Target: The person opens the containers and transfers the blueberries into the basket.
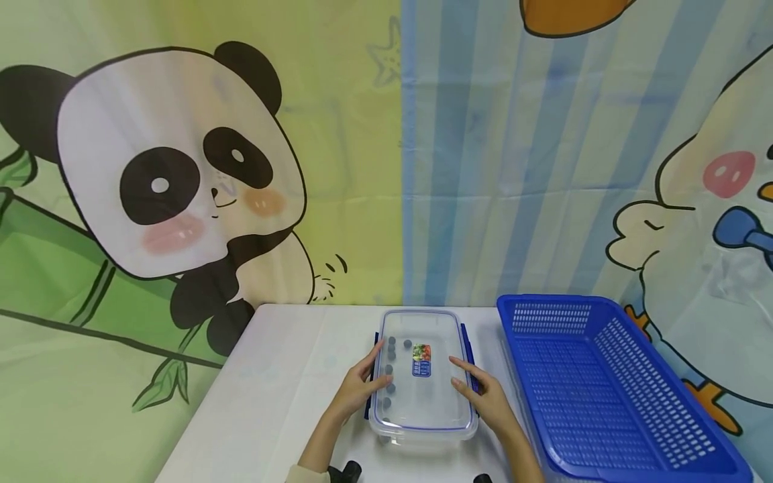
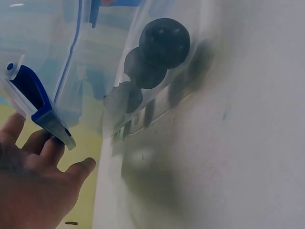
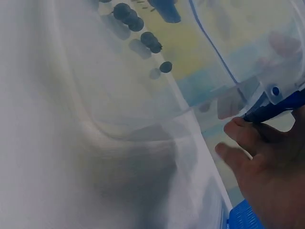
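A clear plastic food box (image 1: 447, 419) with a clear lid stands on the white table, a small colourful label (image 1: 421, 360) on top. Several dark round balls (image 2: 165, 43) lie inside along its left side. My left hand (image 1: 356, 389) is at the left edge, its thumb over the lid. In the left wrist view, its fingers touch a blue latch (image 2: 42, 102) that is swung outward. On the opposite side, my right hand (image 1: 492, 402) has fingertips over the lid. Its other fingers touch the right blue latch (image 3: 276, 107) from below.
A blue perforated plastic basket (image 1: 610, 402) stands to the right of the box. The white table (image 1: 272, 389) extends to the left. Behind it hangs a printed curtain (image 1: 356, 168) with a panda and a white cartoon bird.
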The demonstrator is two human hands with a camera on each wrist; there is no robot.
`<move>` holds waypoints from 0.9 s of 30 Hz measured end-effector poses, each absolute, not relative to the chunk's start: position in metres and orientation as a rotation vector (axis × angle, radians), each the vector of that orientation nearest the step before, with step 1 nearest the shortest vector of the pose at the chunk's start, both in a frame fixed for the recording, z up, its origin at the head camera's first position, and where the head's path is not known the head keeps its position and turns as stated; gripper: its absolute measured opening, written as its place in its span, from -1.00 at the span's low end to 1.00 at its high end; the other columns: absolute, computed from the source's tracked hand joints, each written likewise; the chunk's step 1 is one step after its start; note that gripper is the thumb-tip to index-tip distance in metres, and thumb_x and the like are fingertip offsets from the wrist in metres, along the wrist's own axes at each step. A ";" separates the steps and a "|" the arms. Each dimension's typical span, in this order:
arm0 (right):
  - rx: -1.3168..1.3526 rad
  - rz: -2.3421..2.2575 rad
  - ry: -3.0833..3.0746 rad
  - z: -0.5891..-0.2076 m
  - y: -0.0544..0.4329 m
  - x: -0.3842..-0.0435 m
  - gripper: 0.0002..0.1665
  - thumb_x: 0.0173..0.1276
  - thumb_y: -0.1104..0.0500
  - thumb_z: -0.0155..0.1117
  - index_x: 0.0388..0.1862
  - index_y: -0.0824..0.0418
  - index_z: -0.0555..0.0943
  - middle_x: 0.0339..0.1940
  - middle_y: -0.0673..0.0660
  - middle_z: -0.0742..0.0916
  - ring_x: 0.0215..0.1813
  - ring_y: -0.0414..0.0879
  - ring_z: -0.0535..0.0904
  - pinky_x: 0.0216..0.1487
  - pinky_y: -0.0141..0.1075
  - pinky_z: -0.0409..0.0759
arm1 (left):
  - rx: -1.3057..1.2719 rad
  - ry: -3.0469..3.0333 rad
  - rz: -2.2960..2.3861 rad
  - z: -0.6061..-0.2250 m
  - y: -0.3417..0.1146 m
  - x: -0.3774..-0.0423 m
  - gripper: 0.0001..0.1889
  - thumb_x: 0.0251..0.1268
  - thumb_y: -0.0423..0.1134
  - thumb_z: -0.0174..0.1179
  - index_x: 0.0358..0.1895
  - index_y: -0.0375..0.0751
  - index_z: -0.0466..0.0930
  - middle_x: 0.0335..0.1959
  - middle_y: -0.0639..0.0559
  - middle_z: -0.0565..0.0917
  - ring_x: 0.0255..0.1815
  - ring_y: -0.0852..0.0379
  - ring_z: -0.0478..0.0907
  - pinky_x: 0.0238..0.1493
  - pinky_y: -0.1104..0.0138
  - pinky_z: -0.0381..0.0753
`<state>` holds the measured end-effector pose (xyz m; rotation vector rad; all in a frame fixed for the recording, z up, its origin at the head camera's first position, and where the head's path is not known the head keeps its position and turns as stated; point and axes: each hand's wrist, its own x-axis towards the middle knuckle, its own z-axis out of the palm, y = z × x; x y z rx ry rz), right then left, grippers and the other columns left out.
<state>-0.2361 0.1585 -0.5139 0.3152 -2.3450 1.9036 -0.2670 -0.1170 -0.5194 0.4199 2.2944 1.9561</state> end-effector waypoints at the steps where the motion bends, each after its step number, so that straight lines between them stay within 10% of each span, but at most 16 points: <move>1: 0.309 1.881 -2.351 -0.518 0.159 -0.238 -0.49 0.28 0.12 0.24 0.22 0.14 0.47 0.26 0.11 0.49 0.35 0.08 0.24 0.33 -0.05 0.26 | 0.416 2.300 1.954 -0.524 -0.117 -0.269 -0.25 0.15 -0.18 0.27 0.41 0.13 0.14 0.44 -0.13 0.05 0.41 -0.18 -0.02 0.35 -0.01 0.05; 10: 0.212 1.237 -2.598 -0.514 0.157 -0.233 -0.32 0.21 -0.09 0.27 0.31 -0.01 0.39 0.42 0.31 0.19 0.39 0.36 0.01 0.19 0.45 -0.04 | 0.386 2.326 1.919 -0.529 -0.118 -0.273 -0.27 0.16 -0.19 0.26 0.39 0.23 0.15 0.44 -0.05 0.05 0.42 -0.14 -0.06 0.38 0.01 0.00; 27: 0.212 1.455 -2.565 -0.511 0.152 -0.231 -0.12 0.29 -0.02 0.22 0.43 0.29 0.07 0.44 0.20 0.14 0.39 0.15 0.10 0.37 -0.01 0.11 | 0.279 2.493 1.816 -0.522 -0.112 -0.262 -0.20 0.15 0.03 0.23 0.44 0.10 0.04 0.40 -0.16 0.14 0.35 -0.23 0.11 0.26 -0.06 0.23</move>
